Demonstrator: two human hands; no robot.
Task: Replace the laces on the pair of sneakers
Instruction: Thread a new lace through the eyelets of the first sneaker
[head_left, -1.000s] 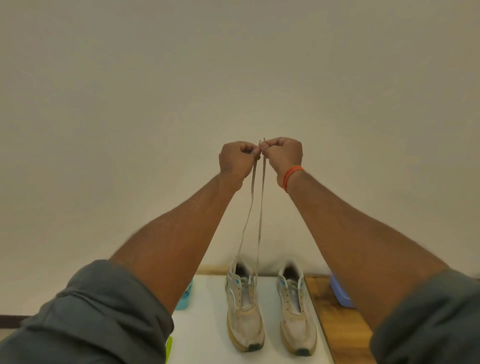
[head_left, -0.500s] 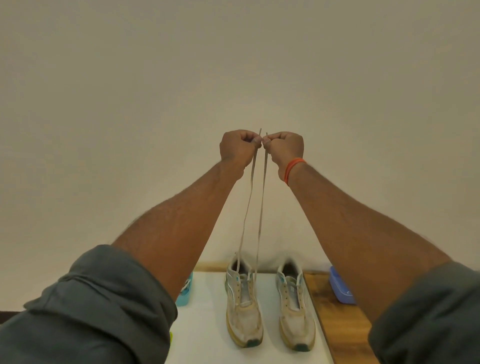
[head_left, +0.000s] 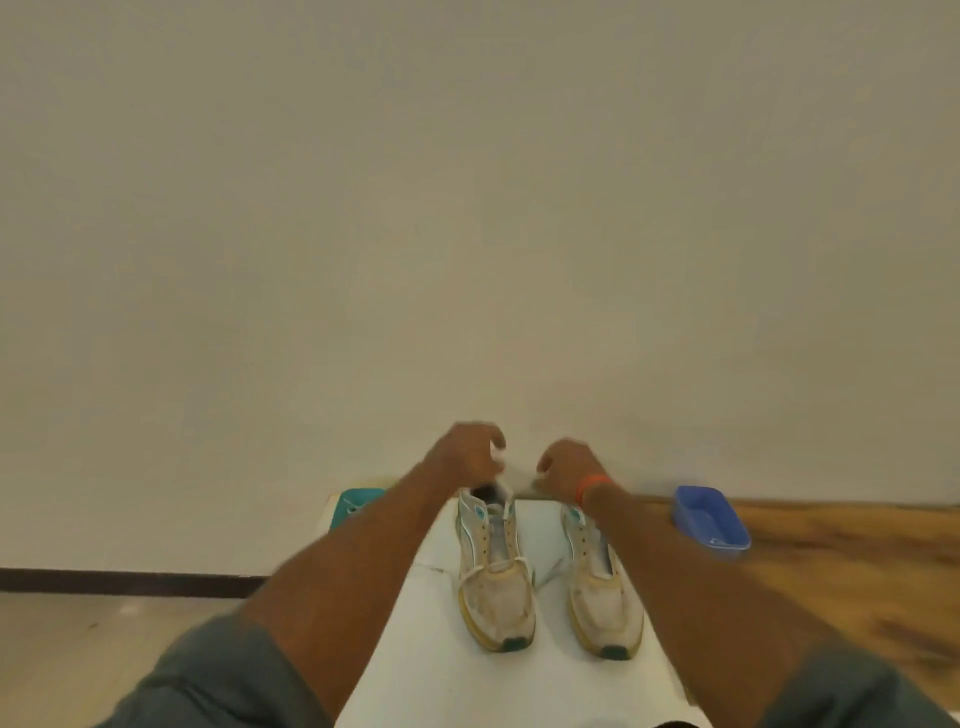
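Both hands blurred above the left sneaker (head_left: 493, 566): left hand (head_left: 467, 453) and right hand (head_left: 566, 462) curled, grip unreadable, lace unseen. Risk of uneven ends.

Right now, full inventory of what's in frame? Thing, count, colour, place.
sneakers: 2, off-white with yellow soles and teal trim, side by side on the white board, toes toward the camera; left sneaker, right sneaker
lace: 1, pale, lying slack across the left sneaker's toe
white board: 1, white, under the sneakers
blue tray: 1, blue, on the wooden table right of the board
teal container: 1, teal, at the board's far left corner, partly hidden
wooden table: 1, brown, right side
wristband: 1, orange, right wrist
sleeves: 2, grey, bottom corners
left hand: above the left sneaker's heel, blurred; grip unclear
right hand: above the right sneaker's heel, fingers curled; grip unclear
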